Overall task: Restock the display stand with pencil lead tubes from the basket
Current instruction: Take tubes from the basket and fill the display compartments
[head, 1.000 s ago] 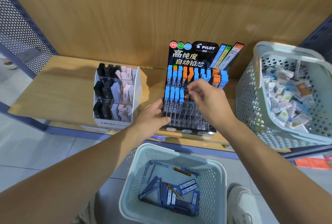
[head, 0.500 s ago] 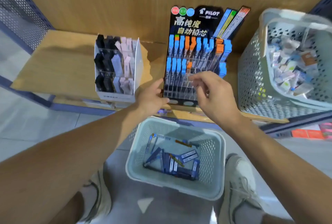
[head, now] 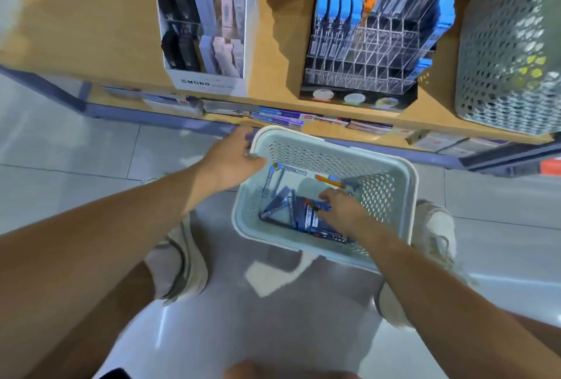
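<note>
Right hand [head: 343, 208] is down inside the pale perforated plastic basket [head: 408, 196] on the glossy tiled floor [head: 91, 172]. Its fingertips are on flat dark-blue pencil lead tubes [head: 288, 207], and the pile spreads toward its 9 o'clock. Grasp blurred, cannot tell. Left hand [head: 232, 160] grips the basket's rounded rim at the 10 o'clock corner. At 12 o'clock on the wooden surface [head: 91, 29] is a clear gridded display stand [head: 364, 59], with blue and orange caps [head: 340, 5] in its far rows.
</note>
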